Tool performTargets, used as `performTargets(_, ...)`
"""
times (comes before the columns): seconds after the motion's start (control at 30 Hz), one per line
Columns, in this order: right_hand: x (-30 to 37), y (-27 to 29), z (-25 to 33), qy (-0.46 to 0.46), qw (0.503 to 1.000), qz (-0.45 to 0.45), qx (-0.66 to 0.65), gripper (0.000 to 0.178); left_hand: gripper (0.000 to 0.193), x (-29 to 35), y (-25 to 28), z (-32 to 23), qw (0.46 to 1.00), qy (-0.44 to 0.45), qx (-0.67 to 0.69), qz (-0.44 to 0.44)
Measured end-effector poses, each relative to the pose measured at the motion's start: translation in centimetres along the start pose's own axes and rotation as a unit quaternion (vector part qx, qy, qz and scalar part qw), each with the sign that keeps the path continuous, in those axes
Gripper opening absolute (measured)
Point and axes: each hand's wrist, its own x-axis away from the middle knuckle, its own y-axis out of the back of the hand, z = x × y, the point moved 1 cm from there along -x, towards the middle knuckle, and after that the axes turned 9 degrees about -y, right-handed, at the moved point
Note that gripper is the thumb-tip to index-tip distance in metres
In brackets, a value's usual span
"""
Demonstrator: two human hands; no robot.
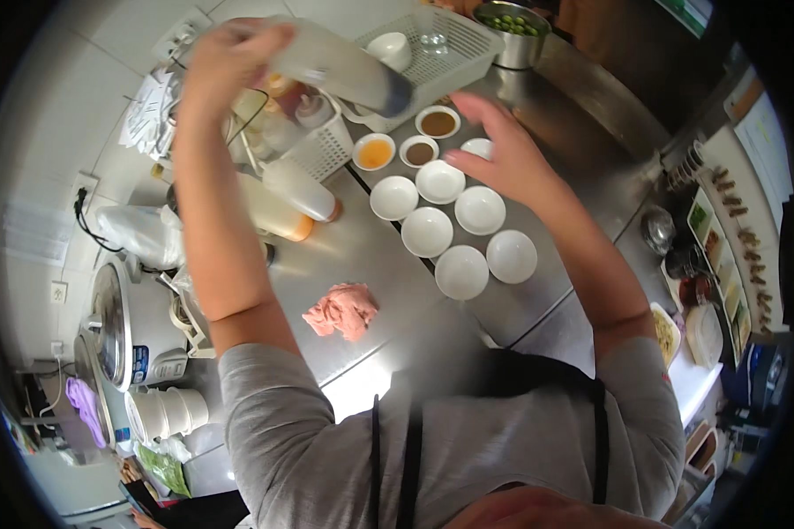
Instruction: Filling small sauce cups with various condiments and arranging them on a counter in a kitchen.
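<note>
- While the left hand (243, 55) is holding a long see-through bottle (340, 69) up above the worktop (348, 251), its grip is clamping right around the near-left end of the thing.
- That bottle's coming out a bit blurry, but it's leaning over, with its dark end pointing down and to the right, over by the white perforated tray (454, 81).
- Over on the other side, the right hand (512, 163) is hovering around the small bowls, and its grip is standing apart, thumb well away from the fingers. Can't tell if the thumb is actually touching a bowl.
- Six white bowls (427, 232) are sitting close together below and left of that hand, showing plain white insides, and one more is peeking out from behind it.
- Just behind those, three more small bowls are holding stuff: one has orange liquid (374, 154), and the other two have brown liquid (438, 123).
- Two more bottles (298, 187) are lying on the worktop near the left forearm, just beside a white basket (326, 152) that's holding some squeeze bottles.
- Closer to the body, a crumpled pink cloth (342, 310) is lying on the worktop, well apart from the bowls.
- Up top, a steel pot (518, 56) of green bits is standing just beside the tray, which is carrying a white bowl (389, 53) and a clear glass (432, 42).
</note>
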Motion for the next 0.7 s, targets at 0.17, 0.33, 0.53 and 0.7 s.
performTargets(0.17, -2.3, 0.7, -1.3, -0.008, 0.992, -0.024, 0.125, 0.068, 0.043, 2.5, -13.1, -0.6, 0.973, 0.056, 0.156, 0.160)
performTargets(0.33, 0.3, 2.9, -7.0, -0.143, 0.949, 0.072, 0.272, 0.065, 0.054, 6.7, -20.1, 4.8, 0.948, 0.085, 0.289, 0.100)
performTargets(0.53, 2.1, 4.2, -11.2, -0.120, 0.809, 0.141, 0.557, 0.062, 0.046, 11.1, -20.1, 10.4, 0.942, 0.165, 0.291, 0.015)
performTargets(0.7, 1.4, 4.2, -12.1, -0.066, 0.736, 0.165, 0.653, 0.039, 0.035, 15.8, -17.7, 13.4, 0.947, 0.195, 0.256, -0.019)
